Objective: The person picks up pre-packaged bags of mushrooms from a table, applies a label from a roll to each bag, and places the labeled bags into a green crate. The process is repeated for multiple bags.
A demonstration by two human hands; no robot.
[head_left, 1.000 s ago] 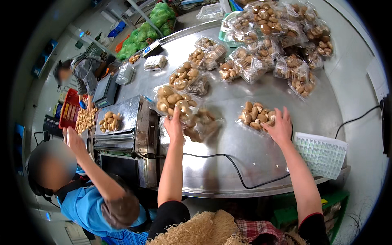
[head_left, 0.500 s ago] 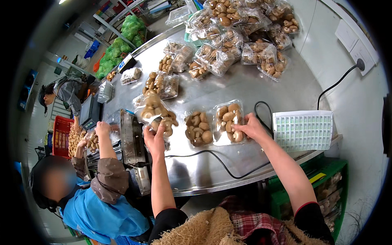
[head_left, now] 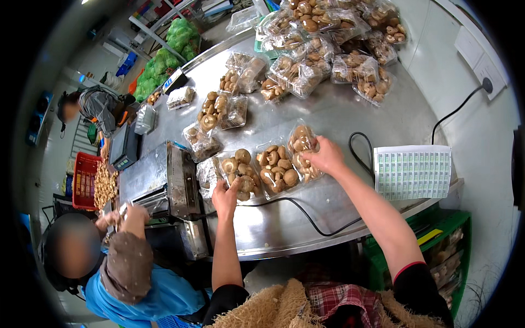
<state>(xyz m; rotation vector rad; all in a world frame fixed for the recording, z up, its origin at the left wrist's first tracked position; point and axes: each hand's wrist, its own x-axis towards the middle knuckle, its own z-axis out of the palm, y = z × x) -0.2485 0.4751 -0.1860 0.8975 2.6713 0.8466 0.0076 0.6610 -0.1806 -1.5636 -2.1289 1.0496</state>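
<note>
Three clear plastic packs of brown mushrooms stand side by side on the metal table in front of me. My left hand [head_left: 225, 199] grips the near edge of the left pack of mushrooms [head_left: 244, 167], thumb on its top and the fingers partly hidden. The middle pack [head_left: 278, 170] lies between the other two, untouched by my fingers. My right hand [head_left: 327, 157] holds the right pack [head_left: 302, 143] by its outer side, and that pack is tilted up against the middle one. Several more packs [head_left: 209, 116] lie just beyond my left hand.
Wrapped mushroom packs [head_left: 306, 60] are heaped at the back. A sheet of labels [head_left: 413, 172] and a black cable [head_left: 306, 216] lie on the right and near side. A metal wrapping machine [head_left: 183, 183] stands left, beside a co-worker in blue [head_left: 147, 290]. A green crate [head_left: 445, 240] sits below right.
My left hand has lowered its pack onto the table beside the middle one. My right hand has drawn its pack leftward and tilted it. The co-worker's hands have moved nearer their body.
</note>
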